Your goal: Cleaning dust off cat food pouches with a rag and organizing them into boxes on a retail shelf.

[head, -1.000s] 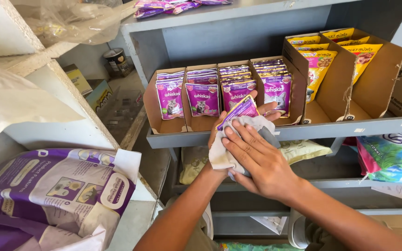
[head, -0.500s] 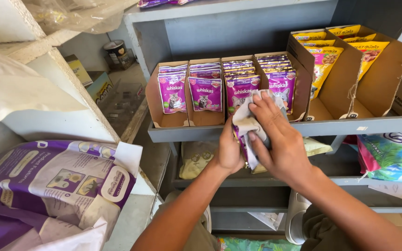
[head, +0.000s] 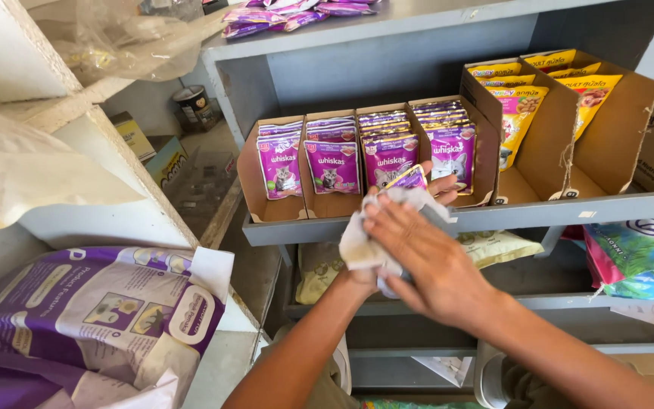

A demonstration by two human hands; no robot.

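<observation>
Before grey shelving (head: 387, 223), a light, limp purple pouch (head: 408, 179) is gripped from beneath by the left hand (head: 418, 198), while a soft cloth (head: 359, 244) is pressed on it by the right hand's (head: 433, 261) flat fingers.

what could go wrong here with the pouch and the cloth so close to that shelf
The purple pouch is mostly hidden under the white cloth and pinched only at its lower part, so it might slip from the left hand as the right hand rubs it. The hands are right at the shelf edge, so a wide wipe could knock the front pouches in the cardboard tray.
</observation>
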